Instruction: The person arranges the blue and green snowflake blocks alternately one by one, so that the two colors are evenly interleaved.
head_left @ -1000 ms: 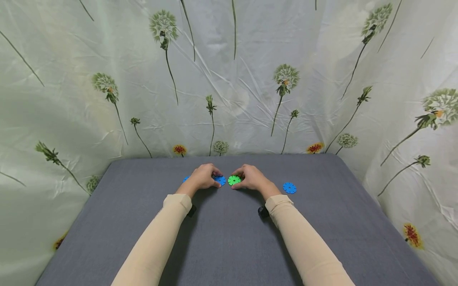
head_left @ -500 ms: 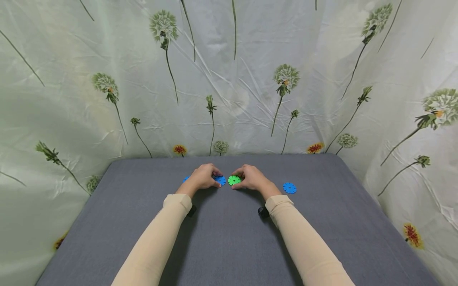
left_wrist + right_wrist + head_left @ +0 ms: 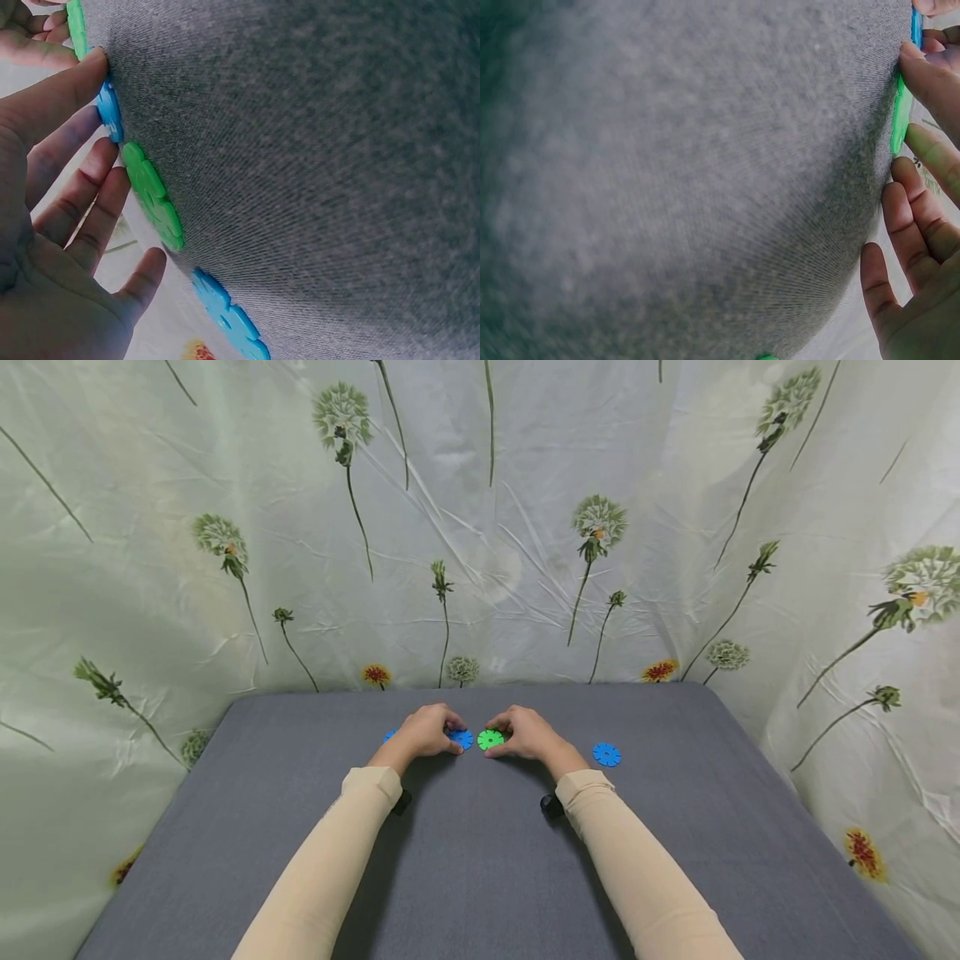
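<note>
In the head view my left hand (image 3: 427, 732) holds a blue notched plastic disc (image 3: 462, 739) by its edges, between thumb and fingers. A small gap away, my right hand (image 3: 531, 735) grips a green notched plastic disc (image 3: 490, 740) the same way. Both discs lie flat on or just at the cloth. The left wrist view shows a second green disc (image 3: 154, 195) beside the left fingertips, and another blue disc (image 3: 229, 315) farther along; from the head, the left hand hides most of that row.
A separate blue disc (image 3: 607, 754) lies right of the right hand. At the bottom of the right wrist view a sliver of green (image 3: 766, 357) shows. Grey cloth (image 3: 472, 860) covers the table, and a dandelion-print curtain (image 3: 495, 527) hangs behind its far edge.
</note>
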`<move>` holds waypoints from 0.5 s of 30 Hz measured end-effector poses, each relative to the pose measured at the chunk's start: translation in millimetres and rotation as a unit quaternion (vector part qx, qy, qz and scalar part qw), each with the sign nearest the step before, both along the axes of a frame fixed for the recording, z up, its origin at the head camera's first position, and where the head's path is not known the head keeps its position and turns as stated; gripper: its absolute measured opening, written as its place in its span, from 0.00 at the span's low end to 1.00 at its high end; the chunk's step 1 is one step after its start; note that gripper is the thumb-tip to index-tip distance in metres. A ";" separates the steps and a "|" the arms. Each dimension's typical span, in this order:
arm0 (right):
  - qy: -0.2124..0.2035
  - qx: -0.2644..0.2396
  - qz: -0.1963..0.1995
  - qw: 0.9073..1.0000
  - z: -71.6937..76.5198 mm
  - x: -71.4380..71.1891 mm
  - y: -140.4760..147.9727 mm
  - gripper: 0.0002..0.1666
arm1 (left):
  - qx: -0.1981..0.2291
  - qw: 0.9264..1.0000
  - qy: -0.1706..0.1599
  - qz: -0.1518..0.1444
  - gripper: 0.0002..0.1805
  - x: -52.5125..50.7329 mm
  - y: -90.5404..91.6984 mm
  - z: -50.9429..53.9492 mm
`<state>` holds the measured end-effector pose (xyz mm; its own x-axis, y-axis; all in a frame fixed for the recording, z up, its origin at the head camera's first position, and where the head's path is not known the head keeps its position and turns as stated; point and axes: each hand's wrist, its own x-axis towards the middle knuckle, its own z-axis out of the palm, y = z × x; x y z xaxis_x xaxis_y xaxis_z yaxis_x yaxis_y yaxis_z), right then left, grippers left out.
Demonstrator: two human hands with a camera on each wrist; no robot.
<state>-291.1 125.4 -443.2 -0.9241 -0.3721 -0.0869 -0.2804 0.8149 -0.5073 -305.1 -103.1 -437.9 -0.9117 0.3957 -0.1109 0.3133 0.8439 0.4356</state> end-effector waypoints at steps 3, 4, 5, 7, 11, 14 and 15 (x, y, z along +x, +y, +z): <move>0.003 0.001 0.001 1.000 0.1 0.3 0.1 0.31 | -0.002 1.000 0.000 0.000 0.20 -0.3 0.1 0.0; 0.004 0.002 0.003 1.000 0.1 0.4 0.1 0.31 | -0.003 1.000 0.000 0.000 0.20 -0.3 0.2 0.1; 0.006 0.002 0.004 1.000 0.1 0.5 0.1 0.31 | -0.003 1.000 0.000 0.000 0.20 -0.3 0.3 0.2; 0.011 0.005 0.009 1.000 0.2 0.6 0.1 0.32 | -0.004 1.000 -0.001 0.000 0.20 -0.1 0.5 0.4; 0.015 0.010 0.017 1.000 0.8 1.0 0.7 0.32 | -0.005 1.000 -0.002 0.001 0.20 0.6 0.7 1.4; 0.018 0.015 0.026 0.999 1.6 1.3 2.1 0.33 | -0.004 1.000 -0.002 0.000 0.19 1.4 0.7 2.5; 0.019 0.015 0.029 0.999 2.1 1.5 2.8 0.33 | -0.003 1.000 -0.001 0.000 0.19 1.6 0.7 2.8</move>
